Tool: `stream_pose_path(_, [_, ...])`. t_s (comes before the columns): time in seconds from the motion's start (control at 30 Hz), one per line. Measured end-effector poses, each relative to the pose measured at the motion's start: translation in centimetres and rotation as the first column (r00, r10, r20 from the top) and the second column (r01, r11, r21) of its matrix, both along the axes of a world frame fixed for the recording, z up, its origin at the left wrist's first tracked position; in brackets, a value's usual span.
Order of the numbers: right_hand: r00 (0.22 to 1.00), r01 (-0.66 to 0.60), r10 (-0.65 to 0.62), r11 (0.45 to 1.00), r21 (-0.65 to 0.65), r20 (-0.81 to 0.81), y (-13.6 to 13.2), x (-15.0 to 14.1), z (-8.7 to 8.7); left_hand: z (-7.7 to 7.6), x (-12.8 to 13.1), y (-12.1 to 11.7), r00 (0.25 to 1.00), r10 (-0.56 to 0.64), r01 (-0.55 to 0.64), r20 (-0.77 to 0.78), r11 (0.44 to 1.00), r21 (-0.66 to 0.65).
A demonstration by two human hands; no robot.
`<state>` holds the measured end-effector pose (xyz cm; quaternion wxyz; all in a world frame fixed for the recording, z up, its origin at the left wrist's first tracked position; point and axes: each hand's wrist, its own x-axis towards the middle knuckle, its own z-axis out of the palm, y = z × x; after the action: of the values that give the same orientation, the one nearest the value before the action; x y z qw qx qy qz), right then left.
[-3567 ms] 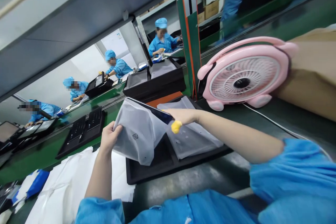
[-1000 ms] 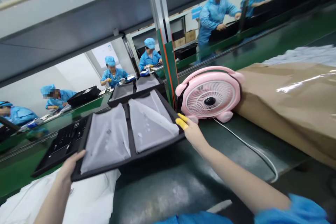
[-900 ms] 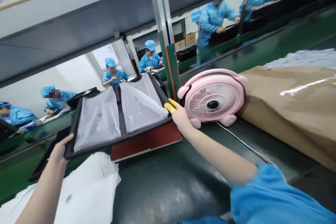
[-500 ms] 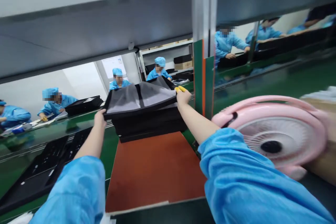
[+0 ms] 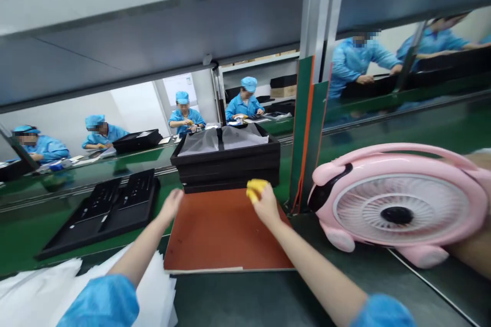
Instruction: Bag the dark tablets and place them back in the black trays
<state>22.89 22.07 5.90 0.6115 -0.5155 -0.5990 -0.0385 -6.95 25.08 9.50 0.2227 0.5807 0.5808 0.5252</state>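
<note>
My left hand [image 5: 172,205] is over the left edge of a reddish-brown board [image 5: 226,235], fingers loosely out and holding nothing. My right hand [image 5: 264,202], with yellow finger covers on its fingertips, hangs over the board's right part; its fingers are slightly bent and apart, with nothing between them. Just beyond both hands stands a stack of black trays [image 5: 230,171]. In the top tray's two compartments lie two translucent white sleeves [image 5: 245,138]; what is inside them cannot be seen.
Left of the board lies another black tray [image 5: 126,225] with black, laptop-like panels in it. White sleeves [image 5: 153,286] are piled at the lower left. A pink fan [image 5: 399,179] with a white cord stands at right, near a green post [image 5: 307,127]. Co-workers in blue sit across the line.
I carried the filled tray from the board onto the stack behind it and let go. Both hands have drawn back toward me, uncovering the board. Earlier, a sleeve was in my hands.
</note>
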Motion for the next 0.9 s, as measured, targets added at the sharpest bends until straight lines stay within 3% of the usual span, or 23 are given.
stream_pose_path(0.07, [0.976,-0.162,0.178,0.978,-0.129,0.128,-3.4,-1.8,-3.8,-2.8,-1.2,-4.3,0.978,-0.126,0.097,-0.163,0.979,-0.177])
stream_pose_path(0.1, [0.97,-0.173,0.198,0.97,-0.174,0.142,-4.8,-2.5,-5.0,-3.6,-2.1,-6.0,0.942,-0.178,0.113,-0.284,0.966,-0.231])
stream_pose_path(0.17, [0.971,-0.157,0.193,0.96,-0.231,0.139,-6.9,-3.7,-6.1,-4.0,-4.0,-8.1,0.824,-0.188,0.055,-0.534,0.965,-0.255])
stream_pose_path(0.23, [0.973,-0.149,0.187,0.957,-0.251,0.135,-8.2,-4.8,-6.1,-3.3,-5.8,-8.2,0.706,-0.081,-0.087,-0.704,0.976,-0.199])
stream_pose_path(0.33, [0.944,-0.223,0.278,0.935,-0.276,0.178,-9.6,-6.3,-5.6,-2.1,-7.4,-5.7,0.601,0.03,-0.27,-0.799,0.948,-0.168])
stream_pose_path(0.43, [0.915,-0.279,0.345,0.916,-0.287,0.212,-10.4,-7.1,-5.7,-1.6,-7.4,-2.4,0.568,0.038,-0.332,-0.822,0.925,-0.186])
stream_pose_path(0.6, [0.921,-0.297,0.354,0.908,-0.296,0.162,-10.2,-7.2,-6.3,-2.0,-6.1,3.1,0.575,0.095,-0.427,-0.813,0.882,-0.199])
stream_pose_path(0.73, [0.909,-0.339,0.406,0.853,-0.397,0.095,-9.7,-7.6,-6.4,-3.3,-6.1,6.9,0.601,0.134,-0.546,-0.788,0.789,-0.282])
stream_pose_path(0.83, [0.902,-0.369,0.432,0.793,-0.485,0.02,-9.4,-8.0,-6.1,-3.9,-6.8,8.2,0.621,0.102,-0.56,-0.777,0.752,-0.349])
stream_pose_path(0.9, [0.898,-0.386,0.439,0.765,-0.515,-0.022,-9.4,-8.0,-5.8,-3.5,-7.8,7.7,0.628,0.066,-0.538,-0.776,0.757,-0.371])
